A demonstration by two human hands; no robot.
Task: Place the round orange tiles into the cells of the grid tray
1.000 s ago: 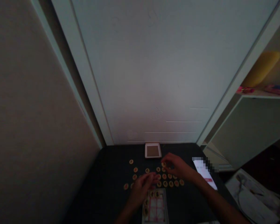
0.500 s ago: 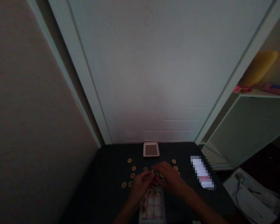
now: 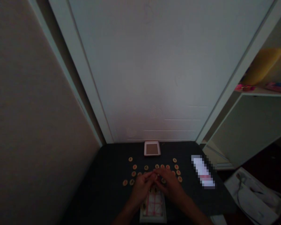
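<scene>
My left hand (image 3: 141, 186) and my right hand (image 3: 170, 182) meet over the far end of a white box (image 3: 164, 206) with a pink grid inside. Their fingers are closed and the fingertips come together; whatever is between them is too small and dark to make out. A few round pieces (image 3: 144, 206) lie in the box, along its left side and its far end. Beyond and beside the hands, several round game pieces (image 3: 176, 167) with red or dark marks are scattered on the dark table (image 3: 103, 187). Some are partly covered by the fingers.
A square pale-rimmed tray or lid (image 3: 152, 149) lies at the table's back, near a white panel (image 3: 140, 78). On the right lies a blurred-out bright object (image 3: 202, 172). Past the table's right edge are a white box with a cable (image 3: 253, 193) and a shelf (image 3: 262, 90).
My right hand has drawn slightly back and nearer my left, uncovering several pieces behind it. The hands now cover more of the box's far end. The view has shifted slightly.
</scene>
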